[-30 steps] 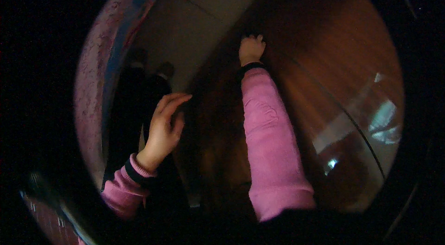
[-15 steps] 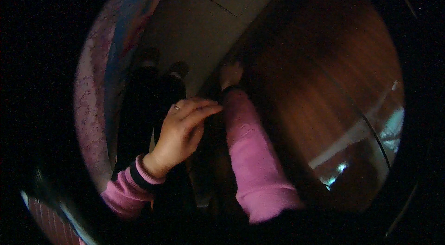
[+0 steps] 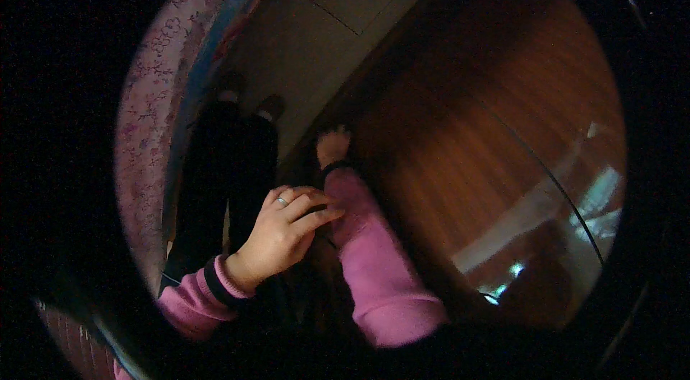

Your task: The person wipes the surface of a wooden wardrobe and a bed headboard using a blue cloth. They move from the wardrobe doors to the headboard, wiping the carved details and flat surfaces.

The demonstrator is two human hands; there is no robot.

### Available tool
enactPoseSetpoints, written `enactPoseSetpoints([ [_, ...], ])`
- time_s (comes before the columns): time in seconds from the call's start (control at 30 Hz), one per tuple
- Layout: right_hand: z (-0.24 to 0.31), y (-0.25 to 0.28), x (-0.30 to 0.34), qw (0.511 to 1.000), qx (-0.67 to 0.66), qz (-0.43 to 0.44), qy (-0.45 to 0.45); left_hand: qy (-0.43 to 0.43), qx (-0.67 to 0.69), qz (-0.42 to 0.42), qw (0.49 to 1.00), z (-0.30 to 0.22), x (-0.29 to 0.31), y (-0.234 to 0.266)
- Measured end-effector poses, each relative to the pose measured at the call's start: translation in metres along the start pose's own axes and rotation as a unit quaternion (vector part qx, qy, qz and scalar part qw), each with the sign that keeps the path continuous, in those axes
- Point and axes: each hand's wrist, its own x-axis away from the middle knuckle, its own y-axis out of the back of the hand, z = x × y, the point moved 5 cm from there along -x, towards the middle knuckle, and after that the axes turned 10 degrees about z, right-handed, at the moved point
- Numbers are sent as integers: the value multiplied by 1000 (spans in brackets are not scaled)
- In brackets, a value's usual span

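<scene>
My left hand (image 3: 284,233) wears a ring and has its fingers loosely bent, with no object visible in it. Its fingertips overlap the pink sleeve (image 3: 381,258) of my right forearm; whether they press on the cloth I cannot tell. Farther off, my right hand (image 3: 334,146) reaches down beside the near edge of a brown wood-grain surface (image 3: 460,157). That hand is small and dim, its fingers seem a little apart, and nothing shows in them. Both sleeves end in dark cuffs.
Left of me runs a pink patterned cloth (image 3: 154,107) with a blue border. My dark-clad legs (image 3: 230,157) and shoes (image 3: 270,107) stand on a pale tiled floor (image 3: 302,42). Bright reflections (image 3: 503,285) and a dark seam lie on the glossy wood at right.
My right hand has come nearer and slightly left. My left hand has lowered a little, its fingers more bent, now overlapping the right sleeve. The view has shifted slightly.
</scene>
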Motion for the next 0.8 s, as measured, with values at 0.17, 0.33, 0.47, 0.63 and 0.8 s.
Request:
enactPoseSetpoints([
  [0.17,-8,142,-63,993,-62,59,-81,27,10,13,999,38,39,76],
  [0.33,54,271,-102,995,10,-29,-99,44,10,15,999,82,83,194],
  [0.47,135,325,-110,996,11,-72,-45,57,29,9,998,121,116,278],
  [0.63,253,367,-131,995,57,77,-18,57,34,-9,998,164,153,389],
  [0.8,380,376,-110,907,-368,9,-203,62,46,12,997,196,204,498],
])
